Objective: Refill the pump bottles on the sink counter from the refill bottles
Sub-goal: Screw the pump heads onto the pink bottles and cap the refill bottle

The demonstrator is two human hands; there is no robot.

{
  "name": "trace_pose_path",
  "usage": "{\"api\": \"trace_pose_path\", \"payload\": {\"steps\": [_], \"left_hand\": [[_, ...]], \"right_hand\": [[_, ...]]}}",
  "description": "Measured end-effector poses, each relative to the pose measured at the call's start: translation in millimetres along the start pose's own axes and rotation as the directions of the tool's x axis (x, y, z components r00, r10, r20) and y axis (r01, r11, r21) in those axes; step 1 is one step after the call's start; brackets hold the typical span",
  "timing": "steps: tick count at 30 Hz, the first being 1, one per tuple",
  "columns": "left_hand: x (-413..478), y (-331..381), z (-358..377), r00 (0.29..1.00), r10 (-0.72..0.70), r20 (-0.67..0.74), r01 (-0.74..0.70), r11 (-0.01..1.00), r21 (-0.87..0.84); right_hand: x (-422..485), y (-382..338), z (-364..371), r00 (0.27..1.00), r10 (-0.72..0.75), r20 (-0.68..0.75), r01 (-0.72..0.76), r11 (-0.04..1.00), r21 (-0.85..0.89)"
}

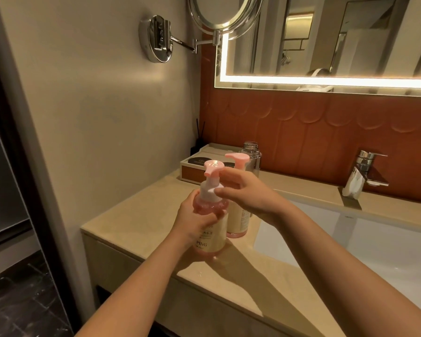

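Two bottles stand close together on the beige stone surface [131, 215]. The front pink pump bottle [213, 242] has a cream label showing "PING"; the left hand [192, 222] grips its body, the right hand [250, 195] pinches its white collar. The second pink pump bottle [240, 222] is just behind, then a clear uncapped bottle [251, 152].

The near pump bottle [210, 229], pink with a cream label, is upright on the desk [136, 215]; the far pump bottle [238, 222] stands just behind, a clear uncapped bottle [251, 152] beyond.
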State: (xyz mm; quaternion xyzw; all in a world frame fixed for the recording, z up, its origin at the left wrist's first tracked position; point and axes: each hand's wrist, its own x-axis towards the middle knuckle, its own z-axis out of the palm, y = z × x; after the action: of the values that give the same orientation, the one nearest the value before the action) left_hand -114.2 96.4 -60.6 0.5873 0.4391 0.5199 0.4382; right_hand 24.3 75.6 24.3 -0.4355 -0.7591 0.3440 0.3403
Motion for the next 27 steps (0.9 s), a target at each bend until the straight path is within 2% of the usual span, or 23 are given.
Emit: {"api": "trace_pose_path", "payload": {"steps": [2, 6, 10, 12, 15, 18, 22, 24, 27], "left_hand": [[1, 0, -1, 1.000, 0.007, -0.009, -0.007, 1.000, 0.026], [2, 0, 0, 1.000, -0.014, -0.026, 0.015, 0.999, 0.047], [0, 3, 3, 0.999, -0.039, -0.037, 0.039, 0.999, -0.006], [-3, 5, 4, 0.999, -0.040, -0.032, 0.038, 0.998, -0.044], [-2, 5, 3, 0.999, -0.017, -0.027, 0.016, 1.000, -0.022], [2, 3, 1, 0.999, -0.009, -0.039, 0.010, 1.000, 0.020], [2, 1, 0, 0.999, -0.011, -0.039, 0.013, 0.999, 0.042], [2, 0, -1, 0.999, -0.011, -0.039, 0.013, 0.999, 0.039], [2, 2, -2, 1.000, -0.007, -0.023, 0.008, 0.998, 0.061]], "right_hand": [[5, 0, 5, 1.000, 0.013, 0.001, -0.013, 1.000, -0.013], [10, 1, 10, 0.994, -0.045, -0.101, 0.031, 0.990, -0.137], [13, 1, 27, 0.929, -0.080, -0.362, -0.049, 0.942, -0.333], [12, 2, 30, 0.912, -0.101, -0.397, -0.059, 0.926, -0.372], [5, 0, 17, 0.945, -0.052, -0.322, -0.033, 0.967, -0.251], [2, 2, 3, 0.971, -0.046, -0.233, -0.015, 0.967, -0.254], [8, -3, -1, 1.000, -0.006, -0.001, 0.006, 0.987, -0.160], [12, -3, 1, 1.000, 0.005, 0.020, -0.002, 0.987, -0.159], [16, 0, 5, 0.998, -0.049, -0.048, 0.033, 0.959, -0.282]]}}
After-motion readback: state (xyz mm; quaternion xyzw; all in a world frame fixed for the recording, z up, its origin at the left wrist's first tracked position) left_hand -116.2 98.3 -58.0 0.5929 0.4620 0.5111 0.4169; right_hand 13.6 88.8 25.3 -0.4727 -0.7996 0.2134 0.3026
